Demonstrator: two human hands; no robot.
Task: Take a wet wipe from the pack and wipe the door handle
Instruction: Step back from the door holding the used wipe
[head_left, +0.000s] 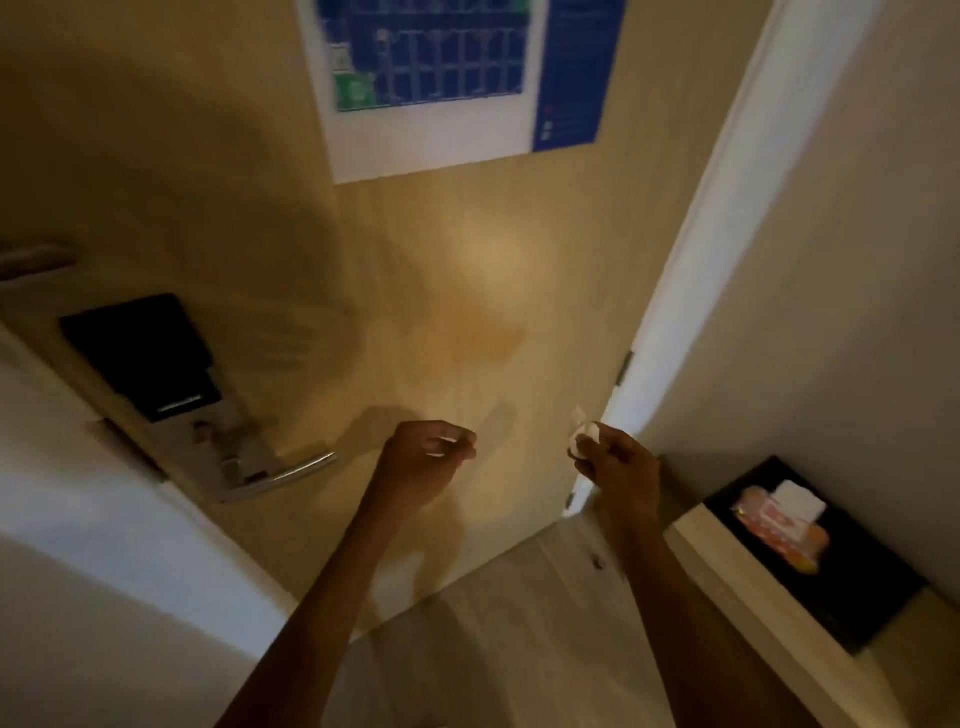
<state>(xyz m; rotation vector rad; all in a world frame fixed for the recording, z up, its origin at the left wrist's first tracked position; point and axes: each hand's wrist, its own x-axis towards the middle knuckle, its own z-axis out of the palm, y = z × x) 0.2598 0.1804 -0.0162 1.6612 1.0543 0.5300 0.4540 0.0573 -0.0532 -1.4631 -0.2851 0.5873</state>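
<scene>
- Already the first half of the job looks done: a small crumpled white wet wipe (581, 439) is out of its pack and pinched at the fingertips of the right hand (610, 460).
- Nearest the camera, two bare forearms rise from the bottom edge and reach forward. They are well apart, and the hands are not joined.
- The left hand (428, 449) hovers at about the same height as the right, wrist bent and fingers curled in towards the palm. A pale glint shows among its fingertips. I cannot tell whether that is a scrap of wipe or only nails, so its grip is uncertain.
- Lower and off to the right, the orange-and-pink soft plastic wipe pack (779, 525) lies on a black tray (857, 587), with a white sheet standing out of its top.
- To the left of the left hand, the curved silver metal lever door handle (293, 474) sticks out from a steel lock plate, and a black rectangular reader panel (137, 353) sits above it. Neither hand touches the lever. The wipe is on the other side, near the hinge edge of the pale wooden door (441, 312).
- The wiping, as I read it, is all yet to do: the right hand needs to carry the wipe across, past the left hand, to the lever.
- Farthest up, a blue-and-white floor-plan notice (431, 78) is fixed to the door.
</scene>
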